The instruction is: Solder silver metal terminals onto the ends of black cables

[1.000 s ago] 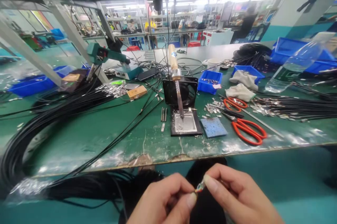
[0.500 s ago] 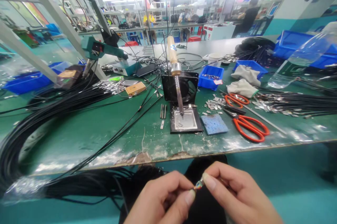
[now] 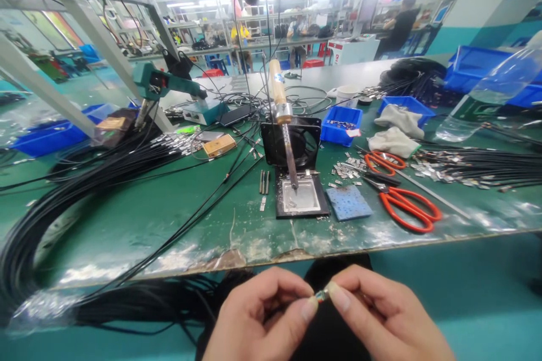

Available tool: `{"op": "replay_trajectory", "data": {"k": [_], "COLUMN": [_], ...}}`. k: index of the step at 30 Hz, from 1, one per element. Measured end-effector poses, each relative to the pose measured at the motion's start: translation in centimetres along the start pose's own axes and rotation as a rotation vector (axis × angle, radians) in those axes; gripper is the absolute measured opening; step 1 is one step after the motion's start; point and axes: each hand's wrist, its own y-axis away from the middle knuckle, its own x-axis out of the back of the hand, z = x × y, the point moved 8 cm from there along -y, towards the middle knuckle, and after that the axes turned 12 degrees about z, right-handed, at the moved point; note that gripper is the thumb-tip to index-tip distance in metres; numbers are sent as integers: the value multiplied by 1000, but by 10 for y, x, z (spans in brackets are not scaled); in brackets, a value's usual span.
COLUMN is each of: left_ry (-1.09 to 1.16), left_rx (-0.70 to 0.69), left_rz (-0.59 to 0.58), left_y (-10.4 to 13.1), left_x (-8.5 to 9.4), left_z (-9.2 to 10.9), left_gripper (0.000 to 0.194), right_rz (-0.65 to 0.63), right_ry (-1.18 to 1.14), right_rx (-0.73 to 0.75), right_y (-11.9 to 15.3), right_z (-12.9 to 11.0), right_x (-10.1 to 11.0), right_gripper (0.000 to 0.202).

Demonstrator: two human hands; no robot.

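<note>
My left hand (image 3: 269,316) and my right hand (image 3: 379,313) meet in front of the bench edge, above my lap. Thumb and forefinger of the left pinch a thin cable whose jacket is mostly hidden by the fingers. From its end come short coloured wires (image 3: 320,296), which run to a small silvery connector (image 3: 326,293). My right thumb and forefinger are closed on that connector, covering most of it. On the bench beyond, a soldering iron (image 3: 289,152) with a wooden handle hangs tip-down over a metal tray (image 3: 315,203).
A blue sponge (image 3: 349,203), red-handled scissors (image 3: 410,209) and scattered metal connectors (image 3: 347,169) lie right of the tray. A small black fan (image 3: 311,140) stands behind it. Bundled black cables (image 3: 25,225) curve along the left, and a blue bin (image 3: 341,126) sits farther back.
My hands have drawn slightly closer together, and less of the coloured wires shows between the fingertips. The view has shifted a little; the bench items stay put.
</note>
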Motion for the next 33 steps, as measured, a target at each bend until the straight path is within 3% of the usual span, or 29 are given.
{"op": "replay_trajectory", "data": {"k": [9,12,14,16,19,21,23,27,33], "left_ry": [43,-1,-7,-5,-16,-35,-54,-68,-17], "left_rx": [20,48,61,60,62,68,65,54,49], "left_rz": [32,62,81,97,102,98,95,107,97], "left_y": [-10,-16,-19,-22,-28,-32,-36,-45,-58], "left_x": [1,4,6,7,7,7,8,10,8], "left_z": [2,3,6,10,16,19,22,26,27], "left_gripper": [16,21,23,22,22,25,28,27,26], "right_rz": [68,144,211,263,254,213,207,275,264], "right_ry": [-189,-179,-85,27,133,178,181,133,161], "right_rx": [-39,73,152,245,466,588,623,619,712], "right_y": [-6,-9,-12,-16,-23,-25,-29,-36,-51], "right_z": [3,-8,-16,-26,-40,-44,-43,-48,-66], "right_x": [1,14,25,33,33,28,25,27,21], "right_gripper": [35,35,20,20,15,24,30,12,14]}}
